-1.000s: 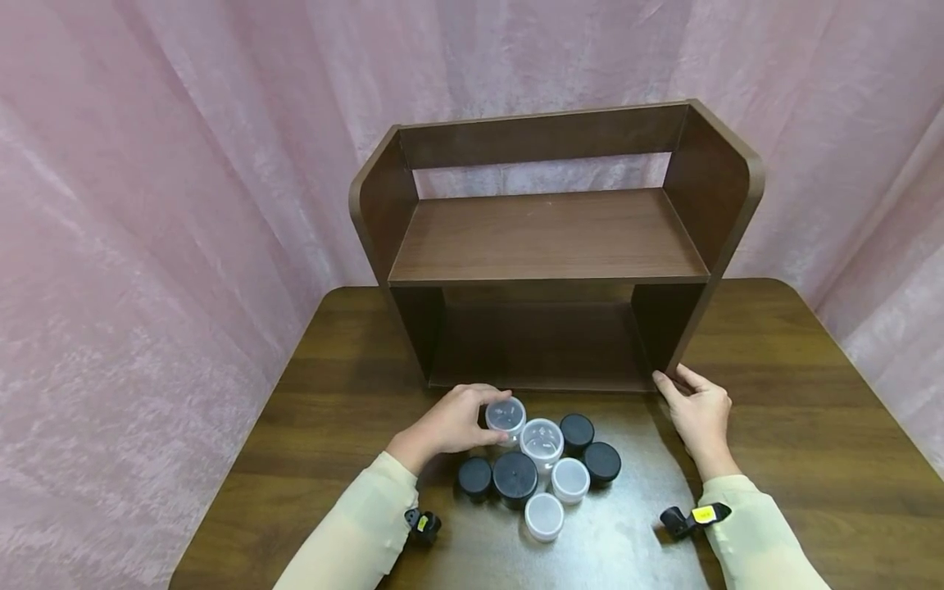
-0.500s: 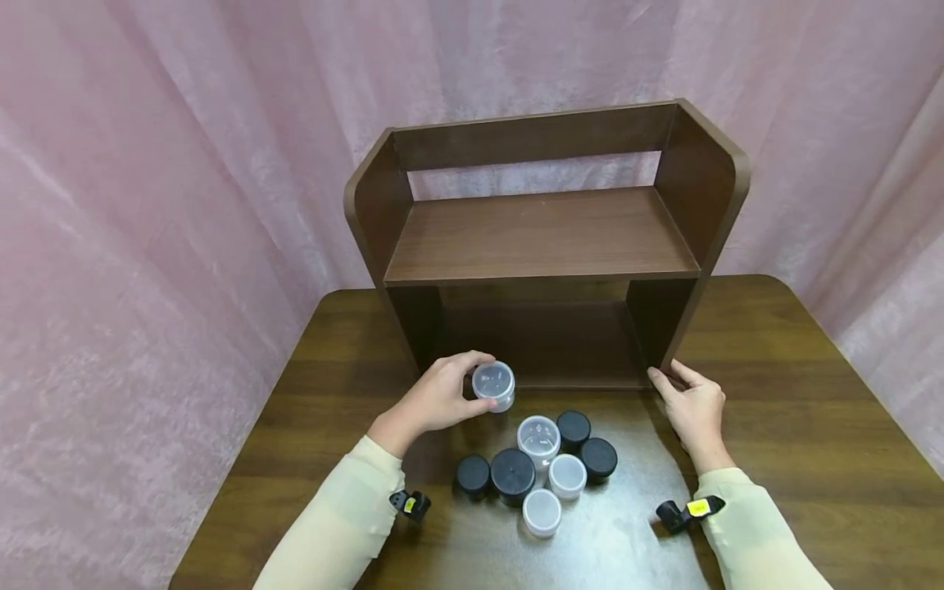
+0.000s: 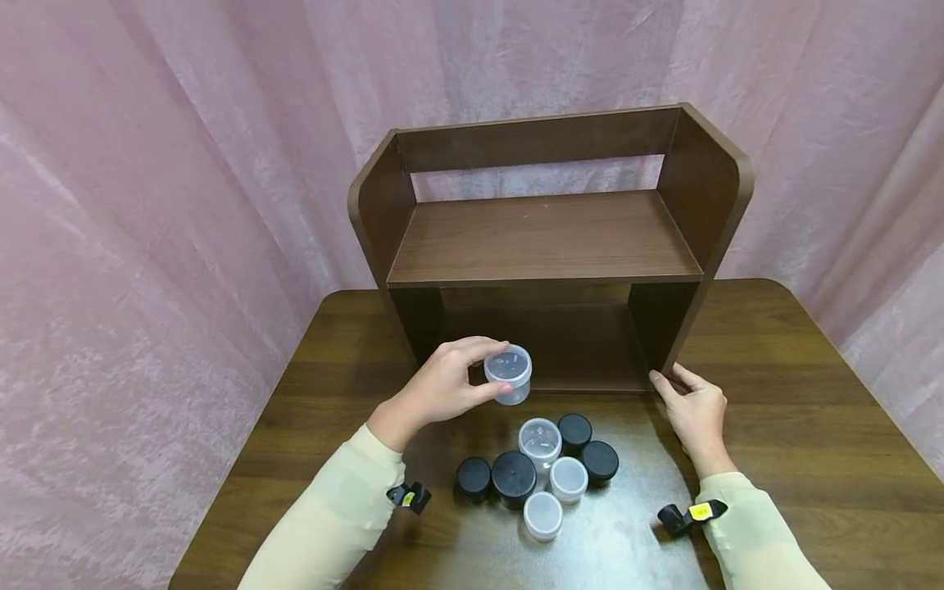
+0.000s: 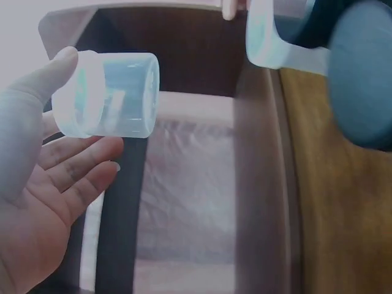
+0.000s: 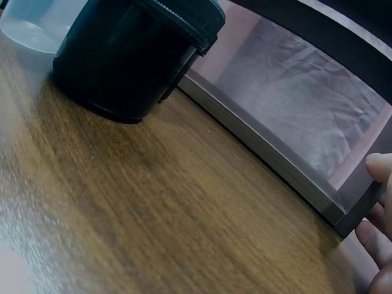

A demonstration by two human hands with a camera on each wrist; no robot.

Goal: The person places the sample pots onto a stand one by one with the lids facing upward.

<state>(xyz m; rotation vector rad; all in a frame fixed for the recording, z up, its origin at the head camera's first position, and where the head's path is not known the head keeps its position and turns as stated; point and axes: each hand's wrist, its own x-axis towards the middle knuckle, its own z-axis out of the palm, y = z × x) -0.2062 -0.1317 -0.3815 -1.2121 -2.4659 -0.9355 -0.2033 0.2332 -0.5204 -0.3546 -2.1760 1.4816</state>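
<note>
A clear plastic jar [image 3: 510, 378] with a translucent lid is pinched between the thumb and fingers of my left hand [image 3: 446, 385]. It is raised in front of the shelf's lower opening; in the left wrist view the jar [image 4: 119, 95] shows see-through and without visible contents. My right hand [image 3: 695, 414] grips the lower right front corner of the brown wooden shelf [image 3: 546, 233], thumb on the inner side. The right wrist view shows those fingertips [image 5: 381, 166] at the corner. Between the hands stand more jars: a clear one [image 3: 540, 440] and a large black one [image 3: 514, 475] among them.
Two small white-lidded jars [image 3: 542, 515] and several smaller black jars [image 3: 601, 460] stand close together on the wooden table [image 3: 324, 410]. Pink curtains [image 3: 184, 205] hang behind and beside the table.
My left hand has lifted the clear jar off the table, out of the group, up and forward toward the shelf's lower opening. The right hand stays at the shelf corner.
</note>
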